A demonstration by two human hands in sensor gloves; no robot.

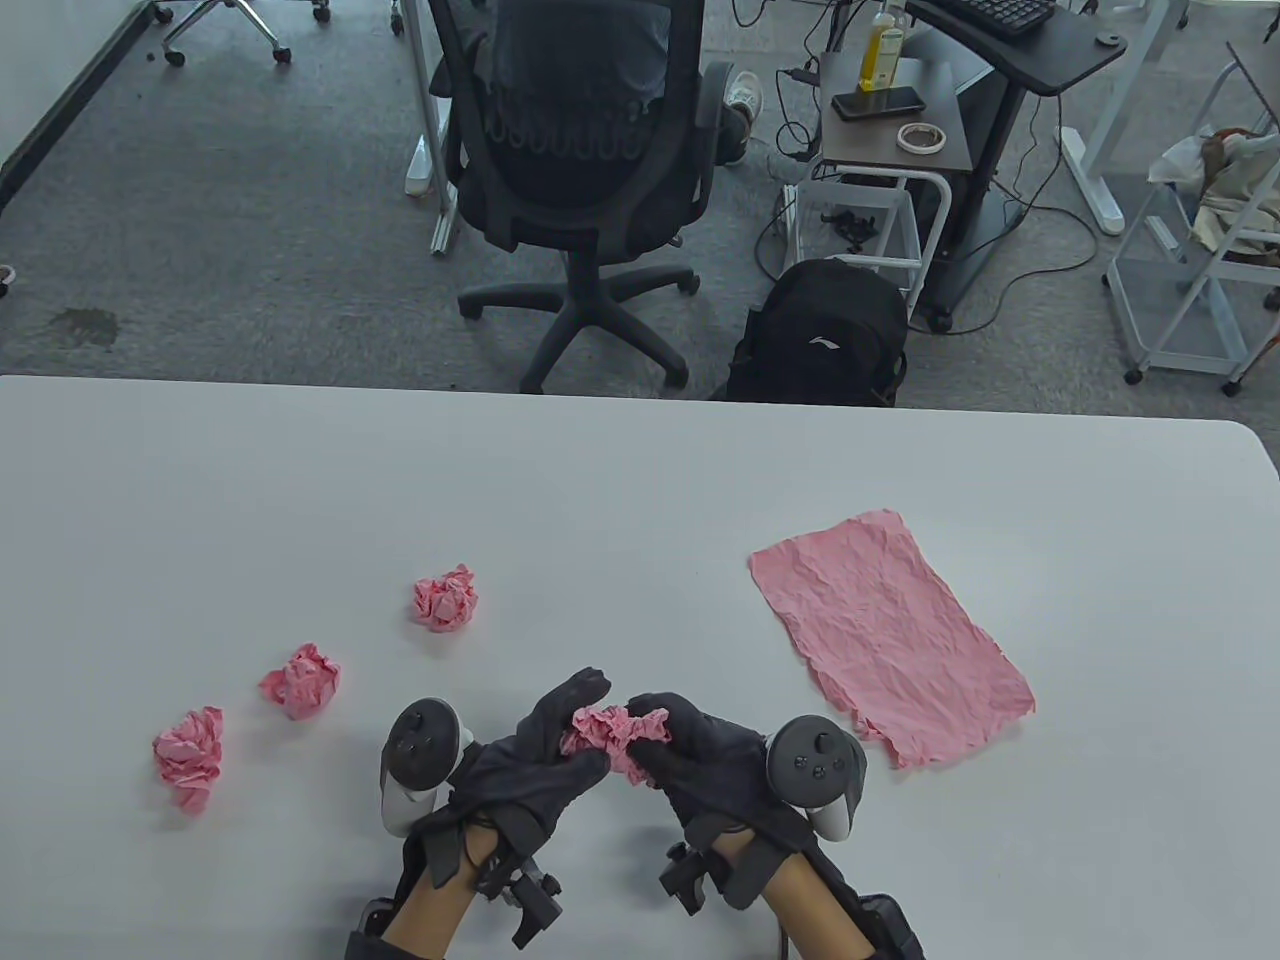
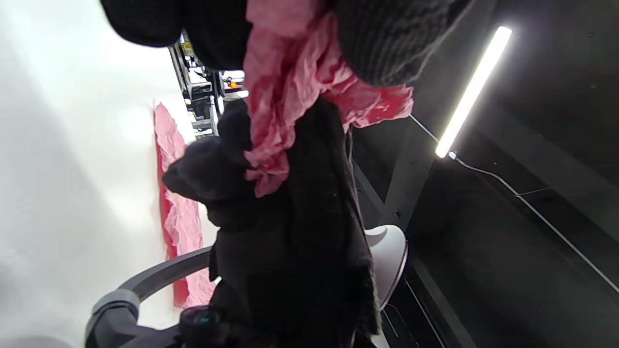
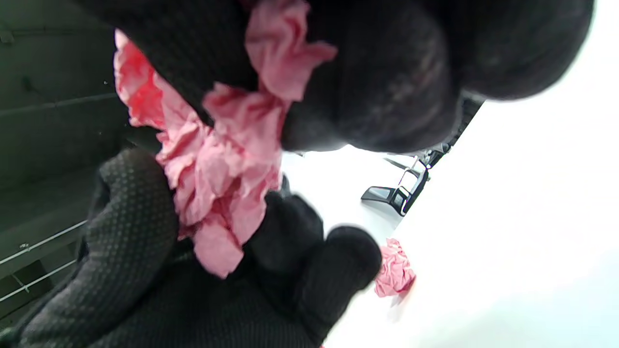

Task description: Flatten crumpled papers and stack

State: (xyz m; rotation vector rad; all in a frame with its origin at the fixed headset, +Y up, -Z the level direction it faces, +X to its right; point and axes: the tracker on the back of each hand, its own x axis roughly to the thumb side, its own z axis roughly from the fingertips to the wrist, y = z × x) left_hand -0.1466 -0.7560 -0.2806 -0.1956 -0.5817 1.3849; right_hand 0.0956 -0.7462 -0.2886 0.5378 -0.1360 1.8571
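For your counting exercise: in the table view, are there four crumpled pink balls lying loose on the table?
No: only three crumpled balls lie loose; a fourth paper is held between both hands.

Both gloved hands [image 3: 232, 159] grip a crumpled pink paper [image 3: 227, 179].

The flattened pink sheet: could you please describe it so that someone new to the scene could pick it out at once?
Start at the white table and look to its right half, beyond the right hand. The flattened pink sheet lies there on its own, spread out. Unlike the three crumpled pink balls on the left side, it is opened into a wrinkled rectangle.
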